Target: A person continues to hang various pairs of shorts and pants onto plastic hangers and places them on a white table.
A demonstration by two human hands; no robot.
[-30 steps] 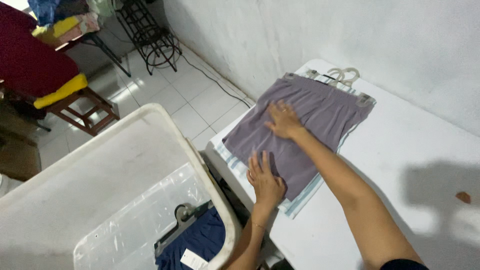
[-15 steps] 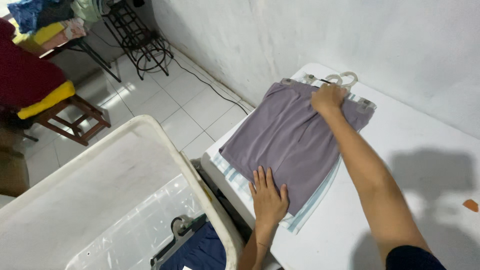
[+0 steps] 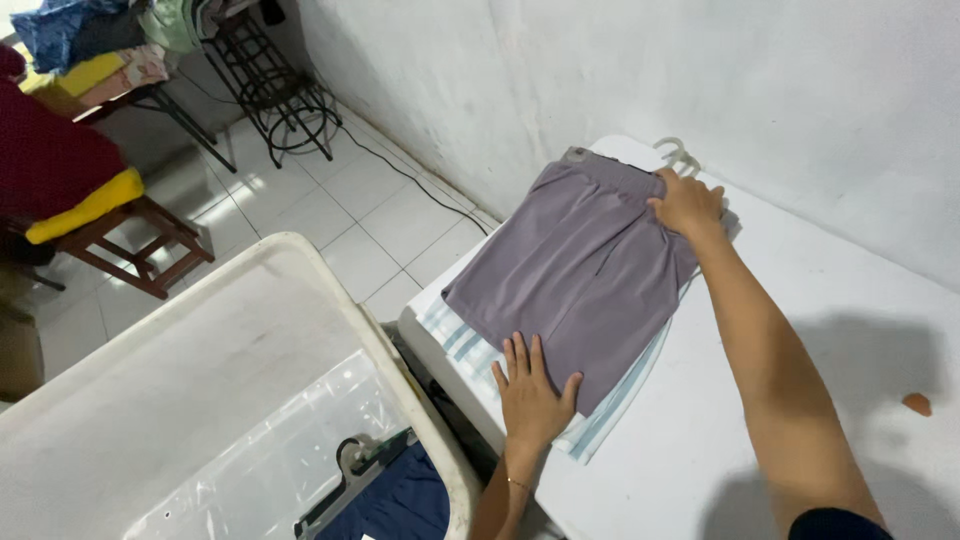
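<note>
- A mauve-grey garment (image 3: 580, 270) is laid flat on the white counter (image 3: 850, 330), close to the corner nearest the wall.
- Beneath it a pale blue striped cloth (image 3: 455, 335) is seen, showing along the near and right edges.
- The left hand (image 3: 530, 390) is pressed flat on the garment's near edge, fingers spread and palm down; nothing is pinched in its grip.
- The right hand (image 3: 685, 205) is placed on the far end of the garment, at the waistband; its fingers are curled over the fabric edge, but it cannot be told whether the cloth is actually gripped.
- Pale hanger hooks (image 3: 678, 155) are seen just beyond the right hand.
- A large white plastic bin (image 3: 200, 370) is stood beside the counter, with a dark blue garment (image 3: 395, 505) on a hanger lying inside.
- A small orange spot (image 3: 916, 404) is visible on the counter, well apart from the hands.
</note>
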